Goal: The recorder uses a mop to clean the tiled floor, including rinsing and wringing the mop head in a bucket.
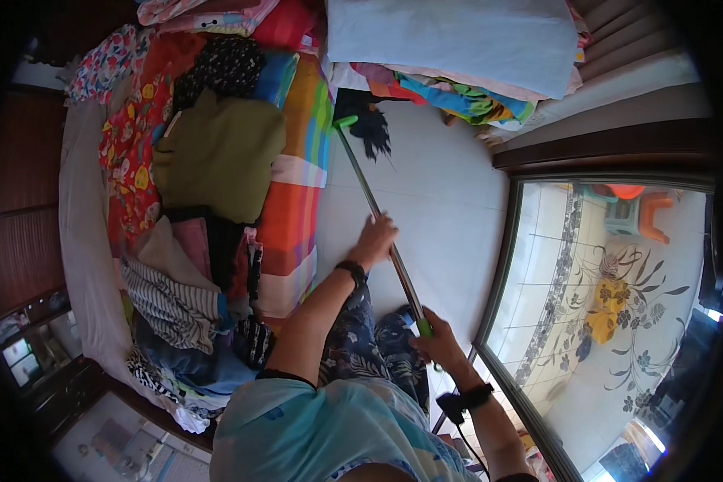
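A mop's metal pole (363, 173) slants across the view, from the bed's edge down toward my body. My left hand (375, 242) is wrapped around the middle of the pole. Lower down, my right hand (444, 344) grips it by the green handle end (425, 327). The far end carries a green mop head (345, 122). Dark mop strands (376, 134) spread beside that head over the pale tiled floor (422, 162), close to the bed's side.
Left of me is a bed with a checked cover (289, 223), piled with clothes, including an olive garment (223, 156) and a striped one (172, 301). A cloth-covered stack (452, 36) stands ahead. To my right are a framed glass panel (506, 241) and plastic stools (654, 217).
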A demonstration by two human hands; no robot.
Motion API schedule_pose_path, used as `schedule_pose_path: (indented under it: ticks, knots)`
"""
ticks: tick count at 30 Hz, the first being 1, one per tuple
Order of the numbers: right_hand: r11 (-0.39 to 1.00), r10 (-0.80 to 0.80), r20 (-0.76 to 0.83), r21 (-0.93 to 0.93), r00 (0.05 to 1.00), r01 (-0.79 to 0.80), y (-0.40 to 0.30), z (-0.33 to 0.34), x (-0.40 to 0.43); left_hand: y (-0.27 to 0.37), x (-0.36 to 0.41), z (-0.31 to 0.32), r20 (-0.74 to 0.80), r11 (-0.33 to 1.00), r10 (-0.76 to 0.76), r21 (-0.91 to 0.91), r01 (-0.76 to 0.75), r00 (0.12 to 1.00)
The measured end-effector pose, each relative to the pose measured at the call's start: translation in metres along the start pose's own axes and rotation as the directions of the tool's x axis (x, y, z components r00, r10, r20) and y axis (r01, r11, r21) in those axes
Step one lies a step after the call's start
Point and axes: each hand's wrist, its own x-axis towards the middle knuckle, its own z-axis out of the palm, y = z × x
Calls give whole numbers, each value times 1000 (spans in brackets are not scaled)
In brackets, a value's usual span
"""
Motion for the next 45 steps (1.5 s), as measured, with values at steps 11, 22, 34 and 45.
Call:
schedule_pose_path:
  ticks: [11,22,34,45]
  knots:
    - [949,-15,-90,-315,996,-14,37,29,-15,7,-34,-5,206,994,-84,-47,96,975]
    - [975,148,-78,-156,986,-158,200,14,-204,204,-183,97,398,983,117,-177,-49,910]
    - [949,315,-37,27,948,-314,352,27,-396,388,-339,157,574,792,595,-536,-292,563]
    - [958,247,-76,-132,966,-255,319,72,-333,293,-356,143,382,880,419,-396,-264,823]
